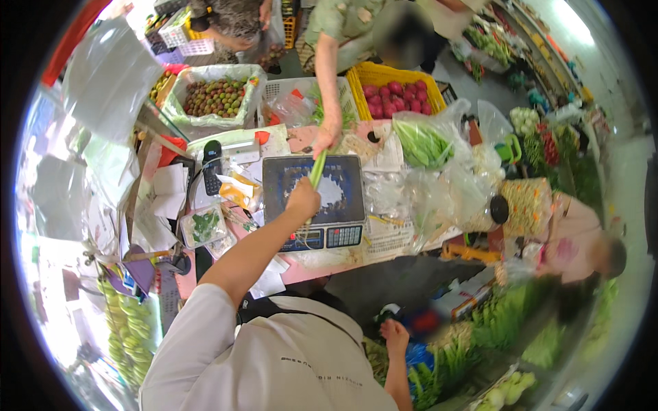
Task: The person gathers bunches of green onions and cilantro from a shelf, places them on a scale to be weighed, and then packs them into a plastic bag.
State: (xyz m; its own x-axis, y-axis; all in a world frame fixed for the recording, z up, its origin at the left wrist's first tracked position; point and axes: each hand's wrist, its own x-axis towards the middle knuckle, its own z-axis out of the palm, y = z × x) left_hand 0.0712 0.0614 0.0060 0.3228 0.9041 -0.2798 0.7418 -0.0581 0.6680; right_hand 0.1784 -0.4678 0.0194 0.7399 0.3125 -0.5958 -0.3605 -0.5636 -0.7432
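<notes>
My left hand [304, 200] grips the lower part of a bunch of green stalks [318, 167] above a digital weighing scale [336, 174]. Thin pale roots hang below my fist, over the scale's front panel. Across the counter, another person's hand [327, 134] holds the upper end of the same stalks. Down at my right side, my right hand [395, 335] hangs away from the counter, its fingers loosely bent and nothing visible in them. Left of the scale lie a black cordless phone [211, 169] and a clear plastic box [203, 226] with green leaves.
Beyond the counter [329, 259] stand a lined crate [177, 110] of small round fruit and a yellow crate [354, 85] of dark pink produce. Bagged leafy greens [421, 138] and a large plastic jar [524, 205] sit at right. Bananas [123, 329] hang at lower left. Other people stand nearby.
</notes>
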